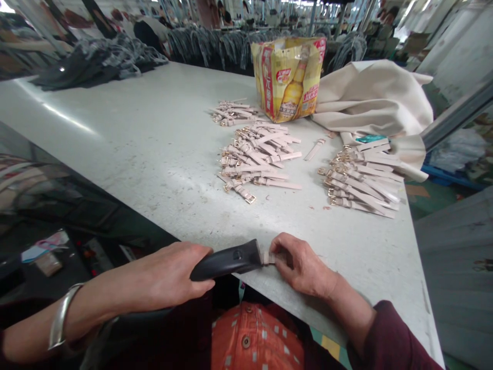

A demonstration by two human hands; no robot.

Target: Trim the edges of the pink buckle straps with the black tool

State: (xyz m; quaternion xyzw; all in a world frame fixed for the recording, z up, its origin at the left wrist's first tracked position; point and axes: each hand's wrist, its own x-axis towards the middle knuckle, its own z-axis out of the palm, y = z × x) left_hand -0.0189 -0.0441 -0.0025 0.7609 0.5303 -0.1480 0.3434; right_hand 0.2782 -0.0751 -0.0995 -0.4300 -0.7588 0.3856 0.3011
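Observation:
My left hand (185, 270) is wrapped round a black handheld tool (231, 260), whose wide end points right at the table's front edge. Against that end lies a small beige strap (268, 258), its other part pinched in the fingers of my right hand (302, 264). Farther back, a pile of beige straps with gold buckles (258, 159) lies mid-table, and another such pile (362, 177) lies to its right. One single strap (315, 149) rests between the piles.
Behind the straps stands a yellow beer carton (290, 79), with cream material (373, 97) draped beside it. Dark grey items (103, 59) are heaped on the white table (154, 128) at the far left. People and hanging goods appear in the background.

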